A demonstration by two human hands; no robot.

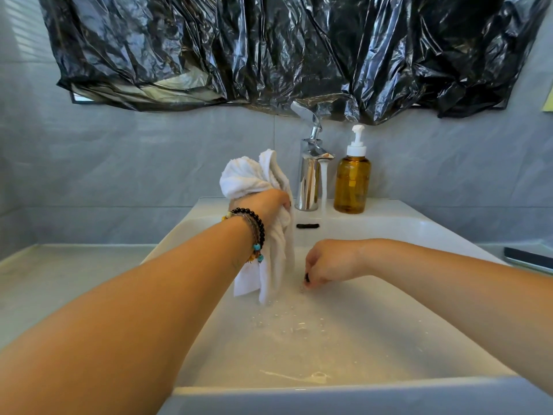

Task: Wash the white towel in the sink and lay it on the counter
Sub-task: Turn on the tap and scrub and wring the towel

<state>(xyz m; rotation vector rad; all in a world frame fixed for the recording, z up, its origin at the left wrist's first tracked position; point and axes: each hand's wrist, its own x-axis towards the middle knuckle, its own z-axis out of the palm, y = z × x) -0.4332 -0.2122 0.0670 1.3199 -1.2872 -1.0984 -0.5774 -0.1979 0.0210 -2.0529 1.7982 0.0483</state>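
Note:
My left hand (270, 205) grips the white towel (254, 178) by its middle and holds it up over the back left of the white sink (344, 393). One bunch of towel stands above my fist, and the wet end (276, 265) hangs down to the water. My right hand (329, 263) reaches down into the basin, fingers curled together and pointing down, pinching a small dark piece (306, 277) at the basin floor. Shallow water with bubbles lies in the basin. The grey counter (59, 274) lies to the left of the sink.
The chrome tap (309, 172) at the back of the sink runs a stream of water (323, 187). An amber pump bottle (352, 181) stands to its right. A dark phone (528, 259) lies on the right counter. Black plastic sheeting (269, 49) covers the wall above.

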